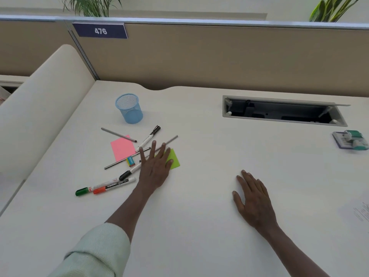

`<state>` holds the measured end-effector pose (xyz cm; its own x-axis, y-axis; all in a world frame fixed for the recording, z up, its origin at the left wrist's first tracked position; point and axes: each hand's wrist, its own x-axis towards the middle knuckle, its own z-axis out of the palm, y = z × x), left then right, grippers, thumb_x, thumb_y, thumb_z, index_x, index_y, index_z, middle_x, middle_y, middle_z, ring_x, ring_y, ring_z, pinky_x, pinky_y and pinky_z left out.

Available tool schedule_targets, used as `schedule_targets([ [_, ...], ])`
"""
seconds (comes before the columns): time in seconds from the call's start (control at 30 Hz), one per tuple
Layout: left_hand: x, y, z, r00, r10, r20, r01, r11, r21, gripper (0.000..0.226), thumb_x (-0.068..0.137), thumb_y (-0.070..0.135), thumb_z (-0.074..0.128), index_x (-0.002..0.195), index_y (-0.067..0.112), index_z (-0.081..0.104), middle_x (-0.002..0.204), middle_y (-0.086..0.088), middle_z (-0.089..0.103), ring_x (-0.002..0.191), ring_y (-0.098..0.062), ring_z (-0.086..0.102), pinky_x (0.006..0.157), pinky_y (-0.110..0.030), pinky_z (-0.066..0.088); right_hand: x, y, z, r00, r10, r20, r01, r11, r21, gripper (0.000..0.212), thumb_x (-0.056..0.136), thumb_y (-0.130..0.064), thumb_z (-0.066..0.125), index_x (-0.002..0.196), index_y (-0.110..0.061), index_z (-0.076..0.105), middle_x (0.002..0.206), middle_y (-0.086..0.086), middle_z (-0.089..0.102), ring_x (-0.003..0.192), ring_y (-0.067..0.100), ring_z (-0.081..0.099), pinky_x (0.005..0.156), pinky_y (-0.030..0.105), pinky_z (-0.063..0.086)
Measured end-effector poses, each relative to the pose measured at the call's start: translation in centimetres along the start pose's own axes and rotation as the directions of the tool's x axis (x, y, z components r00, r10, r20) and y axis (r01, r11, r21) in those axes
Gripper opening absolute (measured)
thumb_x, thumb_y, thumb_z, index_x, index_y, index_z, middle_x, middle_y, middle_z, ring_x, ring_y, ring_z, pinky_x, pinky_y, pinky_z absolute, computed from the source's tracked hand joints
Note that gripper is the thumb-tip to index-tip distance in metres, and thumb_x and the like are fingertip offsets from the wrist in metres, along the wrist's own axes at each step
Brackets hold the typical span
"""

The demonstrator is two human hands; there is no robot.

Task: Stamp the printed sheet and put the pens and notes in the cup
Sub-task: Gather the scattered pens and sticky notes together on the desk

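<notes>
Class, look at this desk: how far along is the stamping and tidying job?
Done: nothing yet; the blue mesh cup looks empty. In hand: the left hand lies open on the green note among the pens; the right hand rests flat. Left: pink note, markers, and stamping the printed sheet with the stamp.

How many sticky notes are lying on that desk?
2. A pink note lies left of the left hand, under a thin pencil's tip. A green note lies partly under that hand's fingers. More could be hidden beneath the hand.
</notes>
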<state>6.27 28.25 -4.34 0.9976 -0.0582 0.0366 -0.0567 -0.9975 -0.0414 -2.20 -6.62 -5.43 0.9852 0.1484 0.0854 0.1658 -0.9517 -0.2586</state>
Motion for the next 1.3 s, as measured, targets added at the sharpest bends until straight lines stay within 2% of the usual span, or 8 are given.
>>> schedule_targets([
  [0.17,-1.0,-2.5,-0.2,0.997,-0.071,-0.008,0.071,0.997,-0.042,0.048,0.101,0.044,0.031,0.143,0.026,0.044,0.155,0.003,0.036,0.15,-0.027,0.014,0.114,-0.067,-0.002,-0.1,0.1,0.1,1.0,0.002,-0.008,-0.002,1.0,-0.003,0.058,0.095,-0.046,0.035,0.145,-0.017,0.043,0.159,0.001,0.032,0.147,0.016,0.03,0.121,0.039,0.022],
  [0.33,-1.7,-3.8,-0.2,0.991,-0.131,-0.024,0.129,0.988,-0.082,0.056,0.097,0.046,0.019,0.141,0.025,0.047,0.153,0.003,0.04,0.149,-0.028,0.019,0.112,-0.068,0.0,-0.1,0.0,0.1,1.0,0.004,-0.007,-0.004,1.0,-0.009,0.058,0.096,-0.046,0.034,0.145,-0.018,0.042,0.16,0.0,0.032,0.147,0.016,0.03,0.121,0.038,0.021],
  [0.5,-2.0,-4.8,0.1,0.983,-0.186,0.014,0.186,0.975,-0.123,0.046,0.101,0.042,0.032,0.144,0.027,0.042,0.157,0.006,0.032,0.15,-0.024,0.014,0.114,-0.067,0.003,0.0,0.0,0.1,1.0,0.004,-0.01,-0.004,1.0,-0.005,0.057,0.095,-0.046,0.034,0.145,-0.018,0.043,0.159,0.0,0.033,0.147,0.016,0.031,0.121,0.039,0.023],
  [0.63,-2.0,-5.0,0.1,0.983,-0.183,0.015,0.184,0.975,-0.122,0.047,0.101,0.041,0.034,0.145,0.026,0.041,0.158,0.005,0.029,0.151,-0.023,0.012,0.114,-0.065,0.002,-0.1,0.0,0.1,1.0,0.007,-0.015,-0.007,1.0,-0.005,0.058,0.095,-0.046,0.034,0.145,-0.018,0.043,0.159,0.0,0.033,0.147,0.016,0.031,0.121,0.039,0.023],
  [0.93,-2.2,-5.1,0.2,0.981,-0.167,-0.096,0.155,0.981,-0.119,0.049,0.098,0.035,0.047,0.143,0.015,0.044,0.156,-0.007,0.035,0.148,-0.027,0.022,0.115,-0.064,0.007,-0.1,-0.2,-0.1,1.0,0.001,-0.024,-0.001,1.0,0.003,0.057,0.096,-0.045,0.035,0.144,-0.016,0.045,0.158,0.002,0.035,0.146,0.018,0.033,0.121,0.04,0.024],
  [1.07,-3.3,-3.6,-0.4,0.978,-0.149,-0.145,0.131,0.984,-0.124,0.051,0.098,0.037,0.037,0.143,0.014,0.043,0.154,-0.008,0.037,0.147,-0.027,0.026,0.116,-0.059,0.01,-0.1,-0.1,0.0,1.0,0.007,-0.009,-0.007,1.0,0.004,0.057,0.096,-0.046,0.034,0.145,-0.017,0.043,0.158,0.002,0.034,0.146,0.018,0.032,0.121,0.039,0.022],
  [1.2,-4.8,-0.4,-1.1,0.981,-0.115,-0.155,0.069,0.959,-0.274,0.051,0.099,0.031,0.042,0.146,0.01,0.039,0.157,-0.01,0.031,0.148,-0.026,0.02,0.119,-0.053,0.012,-0.1,-0.3,-0.3,1.0,0.01,0.016,-0.01,1.0,0.016,0.058,0.097,-0.046,0.031,0.147,-0.016,0.04,0.16,0.003,0.031,0.148,0.018,0.028,0.123,0.04,0.02],
  [1.3,-5.9,2.9,-1.5,0.99,-0.087,-0.113,0.041,0.932,-0.36,0.056,0.1,0.028,0.047,0.15,0.01,0.03,0.16,-0.007,0.023,0.15,-0.021,0.011,0.122,-0.046,0.009,-0.1,-0.5,-0.4,0.998,0.007,0.059,-0.01,0.999,0.044,0.056,0.1,-0.042,0.037,0.149,-0.015,0.036,0.162,0.003,0.024,0.151,0.018,0.021,0.124,0.039,0.014],
])
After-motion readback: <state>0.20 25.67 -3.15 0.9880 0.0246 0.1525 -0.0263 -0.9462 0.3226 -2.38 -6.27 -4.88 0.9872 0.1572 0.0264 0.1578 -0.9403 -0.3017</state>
